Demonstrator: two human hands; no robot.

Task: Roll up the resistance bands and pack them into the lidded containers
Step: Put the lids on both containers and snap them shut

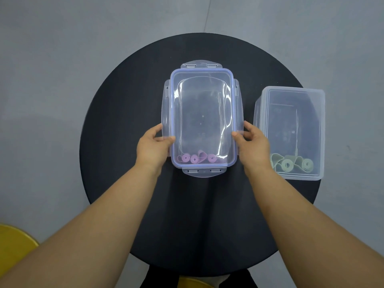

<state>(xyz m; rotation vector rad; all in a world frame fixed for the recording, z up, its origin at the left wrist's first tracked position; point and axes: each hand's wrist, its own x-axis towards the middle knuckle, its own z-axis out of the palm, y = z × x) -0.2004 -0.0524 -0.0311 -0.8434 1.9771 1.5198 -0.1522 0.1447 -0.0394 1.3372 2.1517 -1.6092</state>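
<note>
Left hand (152, 146) and right hand (252, 142), fingers clamped, pinch the side flaps of the lid (202, 96) over pink rolled bands (195, 158), mid-frame.

The single head-worn view looks almost straight down from above the person onto a round black table (124, 121), close enough that both forearms reach in from the bottom edge and grey floor (52, 59) rings it.

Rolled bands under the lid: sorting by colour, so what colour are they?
The rolled bands are pinkish purple; head view, through the clear lid.
</note>
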